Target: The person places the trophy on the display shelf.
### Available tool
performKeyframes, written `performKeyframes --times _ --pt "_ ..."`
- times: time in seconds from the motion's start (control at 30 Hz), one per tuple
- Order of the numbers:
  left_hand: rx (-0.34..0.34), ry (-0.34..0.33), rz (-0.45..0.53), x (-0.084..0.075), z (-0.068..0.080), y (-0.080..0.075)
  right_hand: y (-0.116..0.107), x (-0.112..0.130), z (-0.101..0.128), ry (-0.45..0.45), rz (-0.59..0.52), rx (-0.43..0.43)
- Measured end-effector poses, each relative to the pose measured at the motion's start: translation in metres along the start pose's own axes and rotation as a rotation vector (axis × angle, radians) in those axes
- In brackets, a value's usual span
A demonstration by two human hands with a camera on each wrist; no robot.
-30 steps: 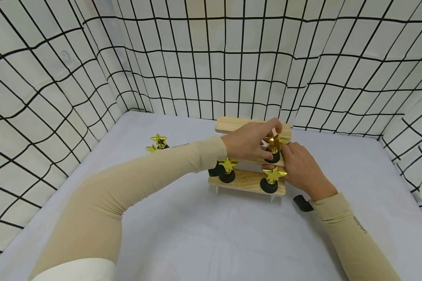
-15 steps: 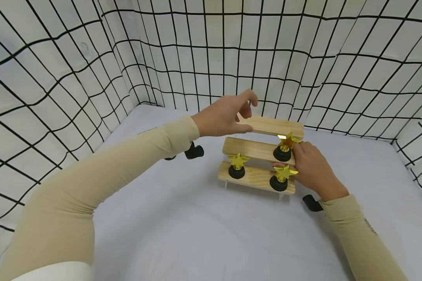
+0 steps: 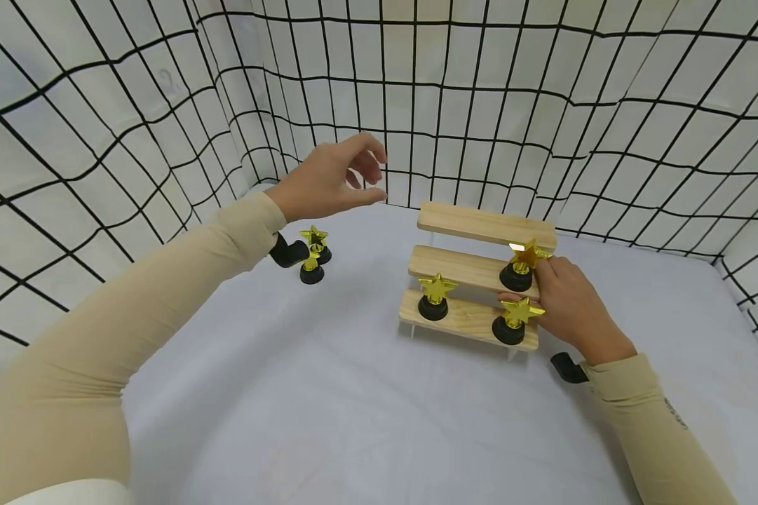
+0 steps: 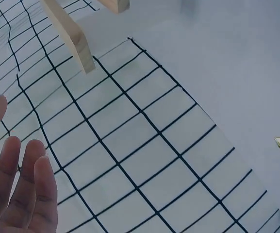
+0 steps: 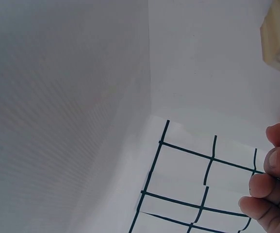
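Note:
A three-tier wooden display stand [image 3: 454, 265] is on the white tabletop. My right hand [image 3: 571, 305] grips its right end at the middle tier, a fingertip showing under that board. In the right wrist view, the fingers [image 5: 278, 162] meet a wooden edge. Star trophies with gold tops and black round bases stand on it: one on the middle tier [image 3: 516, 275], and one at the left [image 3: 433, 308] and one at the right [image 3: 508, 330] of the bottom tier. My left hand [image 3: 328, 175] hovers with nothing in it, fingers loosely bent, thumb apart.
Two more star trophies, a back one [image 3: 318, 251] and a front one [image 3: 312, 272], stand on the table left of the stand, below my left wrist. A white wall with black grid netting [image 3: 467, 112] encloses the back and sides. The stand's top tier [image 3: 486, 223] is bare.
My left hand has let go of the trophy on the middle tier and moved left and up, away from the stand. The right hand keeps its grip; the head view has shifted slightly.

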State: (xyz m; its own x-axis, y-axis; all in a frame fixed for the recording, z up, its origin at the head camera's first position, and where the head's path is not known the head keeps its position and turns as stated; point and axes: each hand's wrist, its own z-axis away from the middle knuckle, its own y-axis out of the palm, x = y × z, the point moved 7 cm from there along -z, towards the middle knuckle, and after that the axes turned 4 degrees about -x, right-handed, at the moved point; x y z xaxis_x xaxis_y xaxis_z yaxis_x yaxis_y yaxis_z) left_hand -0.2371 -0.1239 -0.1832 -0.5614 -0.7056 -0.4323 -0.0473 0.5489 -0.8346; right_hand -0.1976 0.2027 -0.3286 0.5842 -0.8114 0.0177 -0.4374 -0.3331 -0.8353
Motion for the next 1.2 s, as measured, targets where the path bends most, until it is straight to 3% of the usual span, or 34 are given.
performKeyframes --times 0.27,0.5,0.83,1.0,1.07,1.2 --pt "-0.069 -0.036 0.031 0.031 0.013 -0.012 0.001 -0.005 0.003 0.008 -0.003 -0.012" --pt "-0.118 -0.087 0.059 0.059 0.031 -0.014 0.002 -0.005 0.002 0.006 -0.016 -0.009" --pt "-0.157 -0.201 0.105 0.100 0.062 -0.003 0.005 -0.004 -0.002 0.048 -0.043 0.048" --pt "-0.156 -0.259 0.135 0.112 0.074 0.006 0.003 -0.005 -0.001 0.012 -0.007 0.001" --pt "-0.160 -0.266 0.153 0.117 0.078 0.010 0.002 -0.005 0.000 -0.008 0.009 -0.024" --pt "-0.179 -0.268 0.195 0.125 0.088 0.017 0.005 -0.006 0.001 0.008 -0.002 0.006"
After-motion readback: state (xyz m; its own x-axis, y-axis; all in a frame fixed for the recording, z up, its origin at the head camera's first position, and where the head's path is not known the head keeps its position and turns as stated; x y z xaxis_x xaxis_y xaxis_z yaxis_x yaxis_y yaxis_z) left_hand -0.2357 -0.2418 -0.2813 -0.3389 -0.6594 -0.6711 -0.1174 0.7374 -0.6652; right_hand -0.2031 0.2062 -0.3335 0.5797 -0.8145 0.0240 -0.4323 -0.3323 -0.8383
